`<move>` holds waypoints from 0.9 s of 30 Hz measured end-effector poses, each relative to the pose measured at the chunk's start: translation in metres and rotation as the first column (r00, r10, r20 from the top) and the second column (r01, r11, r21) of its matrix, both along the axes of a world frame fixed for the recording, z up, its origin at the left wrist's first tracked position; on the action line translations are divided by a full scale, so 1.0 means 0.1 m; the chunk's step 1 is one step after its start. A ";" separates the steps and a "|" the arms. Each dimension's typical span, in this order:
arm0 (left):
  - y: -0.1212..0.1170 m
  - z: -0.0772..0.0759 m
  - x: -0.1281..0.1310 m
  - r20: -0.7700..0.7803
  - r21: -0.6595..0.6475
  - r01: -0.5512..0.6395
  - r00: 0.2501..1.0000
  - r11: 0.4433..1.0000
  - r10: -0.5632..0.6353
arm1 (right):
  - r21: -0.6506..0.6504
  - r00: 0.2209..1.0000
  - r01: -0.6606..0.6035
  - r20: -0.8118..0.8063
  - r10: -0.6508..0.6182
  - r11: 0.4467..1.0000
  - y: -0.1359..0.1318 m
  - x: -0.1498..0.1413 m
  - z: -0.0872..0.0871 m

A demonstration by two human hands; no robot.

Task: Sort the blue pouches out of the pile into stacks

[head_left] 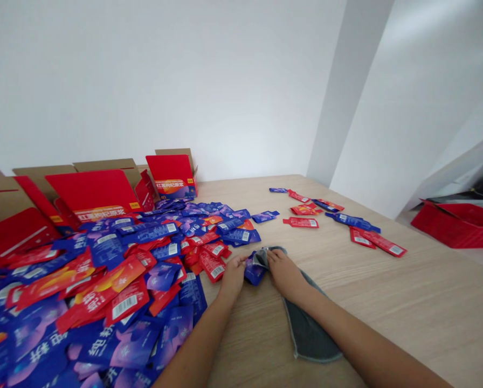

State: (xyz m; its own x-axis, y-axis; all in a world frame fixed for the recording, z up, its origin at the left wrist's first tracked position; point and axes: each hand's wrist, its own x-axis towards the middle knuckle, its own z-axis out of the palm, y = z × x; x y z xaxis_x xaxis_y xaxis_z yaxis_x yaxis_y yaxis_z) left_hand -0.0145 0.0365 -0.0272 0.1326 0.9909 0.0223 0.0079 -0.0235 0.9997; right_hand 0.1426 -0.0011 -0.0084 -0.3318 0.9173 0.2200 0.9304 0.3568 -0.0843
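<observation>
My left hand (234, 274) is closed on the left edge of a blue pouch (254, 272), just above the table. Bunched in my right hand (281, 268) is the upper end of a grey cloth (310, 326), pressed against the top of that same pouch. The rest of the cloth trails toward me under my right forearm, which covers part of it. Left of my hands spreads a large heap of blue pouches (108, 249) and red pouches (130, 302), piled loosely over one another.
Open red cartons (171, 173) with raised flaps line the back left behind the heap. Several red and blue pouches (352, 221) lie scattered on the wooden table (419, 302) to the right. Beyond the table's right edge is a red box (455, 223). A white wall stands behind.
</observation>
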 end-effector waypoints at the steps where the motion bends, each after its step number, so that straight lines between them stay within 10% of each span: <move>1: 0.00 0.03 -0.02 0.031 -0.037 0.008 0.999 0.999 -0.006 | 0.000 0.998 0.008 -0.058 -0.008 1.000 0.03 0.05 0.00; 7: 0.06 0.34 -0.23 0.560 -0.171 -0.138 0.801 0.976 0.211 | 0.039 0.869 0.066 -0.494 -0.038 0.997 -0.04 0.20 0.00; 11: 0.03 0.42 -0.24 0.716 -0.245 -0.040 0.666 0.969 0.209 | 0.164 0.874 0.109 -0.486 -0.016 0.980 0.07 0.15 0.05; 20: -0.05 0.16 0.07 0.276 -0.134 0.106 0.959 0.985 -0.066 | -0.067 0.971 0.238 -0.004 -0.239 0.969 1.28 0.16 0.28; 27: -0.09 0.09 0.11 0.043 -0.036 0.221 0.975 0.975 -0.219 | -0.209 0.961 0.276 0.042 -0.273 0.938 1.58 0.18 0.14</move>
State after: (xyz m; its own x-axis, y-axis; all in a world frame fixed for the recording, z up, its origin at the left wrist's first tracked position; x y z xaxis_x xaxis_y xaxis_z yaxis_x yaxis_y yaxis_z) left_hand -0.0036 0.0271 -0.0178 0.3474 0.9377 -0.0078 -0.0314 0.0200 0.9993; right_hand 0.1602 0.1571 0.0051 -0.0619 0.9980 0.0092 0.9910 0.0625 -0.1181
